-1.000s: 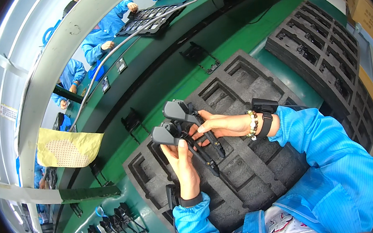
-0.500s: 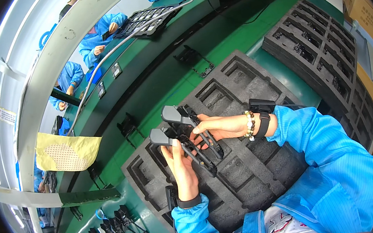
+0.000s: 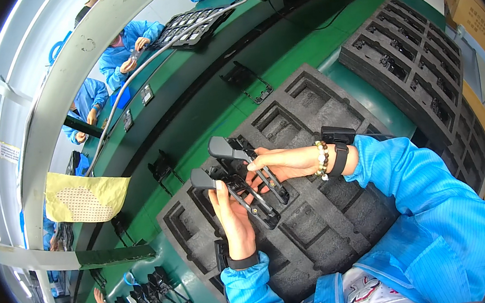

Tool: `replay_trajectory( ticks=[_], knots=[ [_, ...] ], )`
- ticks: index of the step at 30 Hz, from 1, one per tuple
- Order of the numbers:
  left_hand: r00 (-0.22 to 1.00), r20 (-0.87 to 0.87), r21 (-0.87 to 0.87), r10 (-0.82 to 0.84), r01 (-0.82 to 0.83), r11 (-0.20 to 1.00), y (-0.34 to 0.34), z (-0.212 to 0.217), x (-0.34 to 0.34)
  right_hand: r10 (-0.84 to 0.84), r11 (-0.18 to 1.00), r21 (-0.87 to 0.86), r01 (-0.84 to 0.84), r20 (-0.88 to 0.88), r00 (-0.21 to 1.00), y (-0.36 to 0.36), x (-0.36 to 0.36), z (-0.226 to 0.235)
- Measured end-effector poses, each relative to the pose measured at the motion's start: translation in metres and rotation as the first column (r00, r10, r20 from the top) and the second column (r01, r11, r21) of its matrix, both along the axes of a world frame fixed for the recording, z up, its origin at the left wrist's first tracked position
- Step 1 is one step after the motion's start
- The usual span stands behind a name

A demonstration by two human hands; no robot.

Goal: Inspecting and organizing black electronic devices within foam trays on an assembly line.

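1. A black framed part (image 3: 245, 178) with two long arms, each ending in a grey rounded pad, sits at the centre of the frame, held up above a black foam tray (image 3: 309, 109).
2. The left hand (image 3: 235, 220) comes up from the lower centre; its fingers are curled around the lower arm of the part, thumb along its edge.
3. The right hand (image 3: 282, 162) reaches in from the right, fingers pinching the upper arm of the part. A bead bracelet (image 3: 321, 160) and a dark wristband (image 3: 341, 159) sit on that wrist, beside a blue sleeve (image 3: 425, 203).
4. The foam tray has many moulded pockets and fills the middle of the frame under both hands.
5. A second stack of black trays (image 3: 414, 44) lies at the upper right, apart from the first, on the green bench (image 3: 296, 45).
6. A yellow sheet (image 3: 85, 197) hangs at the left.
7. Other people in blue coats (image 3: 125, 45) work at the upper left, near a black gridded tray (image 3: 193, 23).
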State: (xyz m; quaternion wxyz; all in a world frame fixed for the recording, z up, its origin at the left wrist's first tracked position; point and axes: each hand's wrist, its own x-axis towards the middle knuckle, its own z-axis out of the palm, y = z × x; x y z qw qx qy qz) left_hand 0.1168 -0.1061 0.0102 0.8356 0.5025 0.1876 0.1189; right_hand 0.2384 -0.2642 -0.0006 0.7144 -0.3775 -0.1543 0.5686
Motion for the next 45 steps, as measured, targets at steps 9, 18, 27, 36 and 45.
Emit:
replay_trajectory(
  ticks=[9, 18, 27, 36, 45],
  knots=[
    [0.999, 0.014, 0.038, 0.04, -0.04, 0.998, -0.003, 0.002, 0.0, 0.005, 1.0, -0.009, -0.004, 0.038, 0.999, -0.001, -0.002, 0.005],
    [0.998, -0.062, 0.097, 0.033, -0.027, 0.995, -0.002, 0.006, 0.001, -0.007, 0.999, -0.034, 0.01, 0.086, 0.996, 0.0, -0.004, 0.008],
    [0.97, 0.24, -0.305, 0.047, 0.03, 0.952, 0.0, 0.011, 0.0, -0.02, 0.998, 0.063, 0.017, 0.047, 0.999, 0.001, 0.007, 0.006],
    [0.991, 0.131, -0.221, -0.004, 0.033, 0.975, 0.022, 0.012, -0.004, -0.333, 0.918, 0.266, 0.293, 0.119, 0.935, -0.008, 0.024, 0.008],
    [0.979, 0.192, -0.007, 0.073, -0.073, 0.997, 0.018, 0.004, 0.002, -0.386, 0.882, 0.306, 0.357, 0.036, 0.922, -0.009, 0.028, 0.007]
  ],
)
